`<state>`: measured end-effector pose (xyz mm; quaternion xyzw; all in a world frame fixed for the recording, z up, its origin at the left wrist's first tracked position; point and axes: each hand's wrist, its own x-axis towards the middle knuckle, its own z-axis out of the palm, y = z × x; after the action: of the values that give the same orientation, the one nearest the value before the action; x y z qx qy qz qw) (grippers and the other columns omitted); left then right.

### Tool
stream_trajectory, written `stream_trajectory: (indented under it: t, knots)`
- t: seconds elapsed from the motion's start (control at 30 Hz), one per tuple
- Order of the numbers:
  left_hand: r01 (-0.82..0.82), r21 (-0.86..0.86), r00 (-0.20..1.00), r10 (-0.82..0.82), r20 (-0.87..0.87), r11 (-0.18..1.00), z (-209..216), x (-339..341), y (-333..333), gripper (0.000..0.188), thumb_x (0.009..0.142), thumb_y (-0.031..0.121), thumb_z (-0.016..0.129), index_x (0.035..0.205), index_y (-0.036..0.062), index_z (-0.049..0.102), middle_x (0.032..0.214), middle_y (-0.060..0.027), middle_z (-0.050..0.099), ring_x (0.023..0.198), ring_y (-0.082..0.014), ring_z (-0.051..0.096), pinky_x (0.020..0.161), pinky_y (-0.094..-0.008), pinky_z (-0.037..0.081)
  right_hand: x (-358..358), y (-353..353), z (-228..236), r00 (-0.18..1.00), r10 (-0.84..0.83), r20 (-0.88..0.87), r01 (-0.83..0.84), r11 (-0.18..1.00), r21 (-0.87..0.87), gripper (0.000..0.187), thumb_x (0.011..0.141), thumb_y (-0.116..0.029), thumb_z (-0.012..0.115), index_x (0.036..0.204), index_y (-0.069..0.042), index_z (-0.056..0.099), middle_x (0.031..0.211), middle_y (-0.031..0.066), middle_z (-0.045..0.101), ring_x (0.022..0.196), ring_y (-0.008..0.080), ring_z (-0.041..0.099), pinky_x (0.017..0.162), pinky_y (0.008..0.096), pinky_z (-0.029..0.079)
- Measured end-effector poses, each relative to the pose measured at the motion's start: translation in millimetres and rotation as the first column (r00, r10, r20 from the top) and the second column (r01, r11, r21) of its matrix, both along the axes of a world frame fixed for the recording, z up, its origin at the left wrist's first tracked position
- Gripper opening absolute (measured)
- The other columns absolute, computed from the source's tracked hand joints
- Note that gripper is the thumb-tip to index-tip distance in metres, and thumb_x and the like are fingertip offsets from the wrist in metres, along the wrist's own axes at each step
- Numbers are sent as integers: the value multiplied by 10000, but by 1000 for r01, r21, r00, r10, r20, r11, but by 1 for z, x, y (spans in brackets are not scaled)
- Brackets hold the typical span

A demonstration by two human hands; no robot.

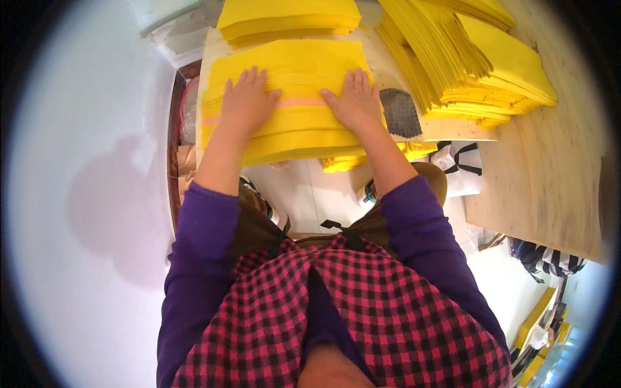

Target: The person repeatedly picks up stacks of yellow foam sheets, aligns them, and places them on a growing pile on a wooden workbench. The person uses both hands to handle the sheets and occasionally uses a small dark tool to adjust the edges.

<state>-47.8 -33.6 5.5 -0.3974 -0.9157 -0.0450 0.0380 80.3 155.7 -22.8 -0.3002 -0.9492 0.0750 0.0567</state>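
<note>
While both hands lie flat, fingers spread and palms down, they press on a thick yellow stack point(284, 123) of sheets at the near edge of the tabletop point(556, 174). On that stack, the left hand point(246, 103) rests toward its left side and the right hand point(354, 102) toward its right; neither grip pinches anything. Beyond the stack sits a second pile point(288, 19). Right of the stack lie a dark mesh patch point(401, 113) and fanned sheets point(466, 58).
</note>
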Motion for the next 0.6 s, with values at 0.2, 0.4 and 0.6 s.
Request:
stream_trajectory:
  t: [0.2,0.4,0.6]
  knots:
    - [129,32,986,-132,106,991,18,20,46,657,947,524,365,1424,71,373,1498,-123,336,1397,-270,290,1128,-513,206,-1,-1,-2,1000,-10,-4,10,1000,21,887,901,-644,350,1469,23,210,1554,174,164,1453,274,110,1161,463,98]
    - [30,98,993,-41,110,995,-6,19,44,679,956,538,340,1450,72,322,1515,-145,292,1410,-286,258,1132,-510,188,0,-3,0,1000,-8,5,8,1000,3,873,907,-635,347,1470,18,212,1554,174,167,1453,271,112,1162,460,96]
    - [-110,114,991,99,92,987,-36,3,-14,736,947,566,331,1460,40,286,1532,-137,258,1429,-263,212,1152,-482,140,1,-2,-5,1000,1,-16,-1,1000,27,857,910,-616,355,1468,21,216,1552,176,169,1452,274,113,1162,459,93]
